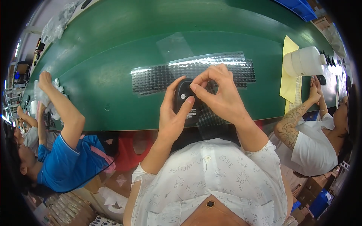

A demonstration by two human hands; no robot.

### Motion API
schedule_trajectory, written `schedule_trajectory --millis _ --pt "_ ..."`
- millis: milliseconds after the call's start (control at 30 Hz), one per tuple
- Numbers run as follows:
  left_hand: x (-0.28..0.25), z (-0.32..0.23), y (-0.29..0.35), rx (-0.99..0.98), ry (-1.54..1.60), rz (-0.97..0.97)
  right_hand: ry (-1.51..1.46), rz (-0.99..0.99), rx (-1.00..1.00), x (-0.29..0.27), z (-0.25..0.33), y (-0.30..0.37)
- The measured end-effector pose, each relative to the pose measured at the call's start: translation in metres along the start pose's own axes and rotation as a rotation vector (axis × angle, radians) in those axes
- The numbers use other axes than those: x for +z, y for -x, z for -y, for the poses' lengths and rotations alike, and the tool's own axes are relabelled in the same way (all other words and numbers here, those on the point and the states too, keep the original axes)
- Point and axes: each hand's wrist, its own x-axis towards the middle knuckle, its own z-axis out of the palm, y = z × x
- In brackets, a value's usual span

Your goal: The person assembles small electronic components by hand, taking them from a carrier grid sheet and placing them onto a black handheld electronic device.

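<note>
My left hand point(172, 115) is wrapped round a black computer mouse point(181, 90), its underside facing up. A white round spot point(183, 96) and a small printed label show on that underside. My right hand point(222, 96) is closed in a pinch at the mouse's upper right edge; what sits between thumb and forefinger is too small to make out. Just beyond my hands lie overlapping clear sheets point(151, 80) with rows of black round stickers. Another dotted strip point(211, 117) lies beneath my right hand at the table's near edge.
The green table point(113, 45) curves across the view, with a clear film point(174, 47) beyond the sheets. To the right, a white bottle point(303, 61) lies over yellow paper point(287, 81). Co-workers sit close by: a blue shirt point(68, 158) left, a tattooed arm point(292, 126) right.
</note>
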Motion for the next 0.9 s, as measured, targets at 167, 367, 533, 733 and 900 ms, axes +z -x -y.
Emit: schedule_trajectory --millis 167,367,533,733,900 --pt "0.0002 0.0045 0.0002 0.019 -0.034 0.024 0.032 0.027 0.003 0.0034 -0.0026 -0.0016" --pt "-0.0014 -0.0007 0.0010 -0.032 -0.065 0.027 -0.006 0.057 0.002 0.0004 -0.0057 -0.0037" --pt "-0.0005 0.0007 0.0000 0.017 -0.061 0.026 0.010 0.053 -0.031 -0.0001 -0.0065 -0.0043" --pt "-0.0003 0.0016 -0.0014 0.046 -0.077 0.042 0.005 0.061 -0.026 -0.0011 -0.0063 -0.0054" --pt "-0.0009 0.0011 -0.0007 0.037 -0.090 0.047 0.004 0.070 -0.007 -0.0005 -0.0071 -0.0057"
